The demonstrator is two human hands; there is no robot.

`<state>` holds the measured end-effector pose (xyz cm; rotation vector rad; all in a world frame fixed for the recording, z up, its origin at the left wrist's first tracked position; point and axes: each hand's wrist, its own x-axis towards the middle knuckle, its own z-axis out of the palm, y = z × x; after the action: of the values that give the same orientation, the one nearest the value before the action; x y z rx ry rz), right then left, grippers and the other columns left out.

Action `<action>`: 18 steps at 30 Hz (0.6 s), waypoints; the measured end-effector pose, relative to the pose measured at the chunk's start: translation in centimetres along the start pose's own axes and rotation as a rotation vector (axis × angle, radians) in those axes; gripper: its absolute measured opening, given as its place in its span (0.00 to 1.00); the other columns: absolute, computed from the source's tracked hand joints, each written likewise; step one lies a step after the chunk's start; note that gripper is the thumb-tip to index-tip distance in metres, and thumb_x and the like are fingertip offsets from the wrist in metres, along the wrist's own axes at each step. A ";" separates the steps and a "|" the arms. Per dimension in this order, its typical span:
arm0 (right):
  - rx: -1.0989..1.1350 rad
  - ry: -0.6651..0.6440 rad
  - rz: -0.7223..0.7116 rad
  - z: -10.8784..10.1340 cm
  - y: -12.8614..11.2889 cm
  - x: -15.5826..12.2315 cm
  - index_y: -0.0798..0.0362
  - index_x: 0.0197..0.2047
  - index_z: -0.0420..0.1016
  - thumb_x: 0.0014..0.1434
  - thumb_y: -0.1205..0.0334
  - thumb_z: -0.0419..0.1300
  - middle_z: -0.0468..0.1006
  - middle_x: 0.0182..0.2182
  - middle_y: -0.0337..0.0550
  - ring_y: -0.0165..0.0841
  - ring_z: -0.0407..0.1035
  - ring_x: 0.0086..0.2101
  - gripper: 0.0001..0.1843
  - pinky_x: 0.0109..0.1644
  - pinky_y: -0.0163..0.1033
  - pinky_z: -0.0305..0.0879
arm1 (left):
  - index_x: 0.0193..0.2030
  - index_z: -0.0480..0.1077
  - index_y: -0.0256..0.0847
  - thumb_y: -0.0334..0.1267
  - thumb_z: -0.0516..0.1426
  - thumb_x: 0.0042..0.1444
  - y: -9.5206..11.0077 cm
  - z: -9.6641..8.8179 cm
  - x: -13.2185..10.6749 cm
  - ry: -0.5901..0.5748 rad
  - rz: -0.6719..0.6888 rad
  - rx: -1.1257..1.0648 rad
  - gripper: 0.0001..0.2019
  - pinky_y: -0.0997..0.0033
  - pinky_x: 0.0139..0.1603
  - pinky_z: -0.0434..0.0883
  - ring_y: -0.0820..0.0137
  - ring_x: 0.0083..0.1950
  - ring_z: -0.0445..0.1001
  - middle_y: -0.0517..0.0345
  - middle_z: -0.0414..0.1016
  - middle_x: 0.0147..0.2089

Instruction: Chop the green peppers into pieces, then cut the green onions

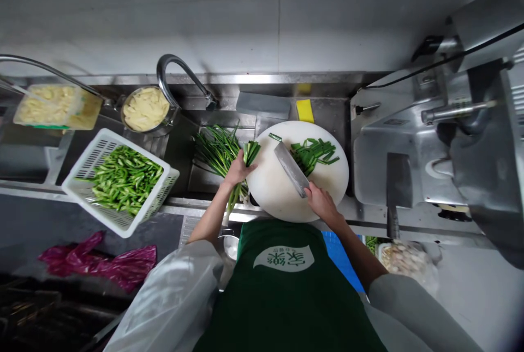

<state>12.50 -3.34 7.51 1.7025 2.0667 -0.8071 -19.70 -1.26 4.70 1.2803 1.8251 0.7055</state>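
My left hand (238, 171), at the left edge of the round white cutting board (270, 191), is closed around a bunch of green onions (251, 150); their cut ends point toward the board. More long green onions (215, 147) lie in the sink beside and under that hand. In my right hand (322, 203) is the handle of a cleaver (291, 168), whose broad blade rests over the board, pointing up and left. Cut green onion pieces (313, 154) are heaped right of the blade. One small piece lies near the blade's tip.
A white basket (120, 227) of sliced green peppers stands left. Behind it are a bowl of pale slices (146, 108) and a plastic tub (88, 112). A faucet (166, 76) arches over the sink. A yellow sponge (304, 111) sits behind the board; another cleaver (399, 180) lies right.
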 end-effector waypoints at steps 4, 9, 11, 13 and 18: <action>-0.001 0.008 0.019 0.2 0.4 -0.4 0.52 0.55 0.70 0.75 0.55 0.44 0.81 0.41 0.51 0.42 0.76 0.42 0.17 0.44 0.39 0.60 | 0.69 0.57 0.38 0.38 0.61 0.62 1.7 4.4 -1.1 -0.011 -0.002 0.450 0.30 0.61 0.46 0.73 0.56 0.43 0.79 0.44 0.76 0.48; -0.028 0.024 0.127 0.5 1.5 -0.9 0.54 0.56 0.68 0.75 0.55 0.42 0.81 0.42 0.53 0.41 0.76 0.44 0.19 0.45 0.39 0.61 | 0.75 0.53 0.38 0.41 0.56 0.66 4.0 10.9 -2.2 -0.049 0.132 0.676 0.32 0.55 0.56 0.70 0.52 0.54 0.74 0.38 0.71 0.56; -0.033 0.021 0.136 0.8 1.8 -1.1 0.54 0.57 0.67 0.75 0.56 0.42 0.81 0.42 0.53 0.41 0.76 0.44 0.19 0.45 0.39 0.61 | 0.76 0.51 0.38 0.48 0.58 0.64 3.8 11.3 -2.7 -0.033 0.170 0.756 0.38 0.47 0.60 0.67 0.46 0.61 0.68 0.34 0.69 0.60; -0.031 0.017 0.132 1.1 1.9 -1.3 0.55 0.57 0.67 0.75 0.56 0.41 0.81 0.42 0.53 0.41 0.76 0.43 0.19 0.44 0.39 0.61 | 0.78 0.47 0.42 0.55 0.61 0.59 2.8 10.4 -3.6 0.002 0.204 0.819 0.46 0.40 0.64 0.62 0.40 0.68 0.61 0.33 0.62 0.68; -0.024 0.016 0.125 1.5 1.8 -1.5 0.55 0.56 0.66 0.75 0.56 0.41 0.81 0.41 0.53 0.41 0.77 0.42 0.19 0.43 0.39 0.61 | 0.78 0.47 0.40 0.64 0.54 0.62 -1.2 7.4 -6.9 0.026 0.217 0.887 0.46 0.38 0.68 0.56 0.37 0.75 0.48 0.35 0.53 0.75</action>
<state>14.47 -5.21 6.85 1.8101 1.9495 -0.7285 -12.84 -8.13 1.67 2.0475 2.1200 -0.0323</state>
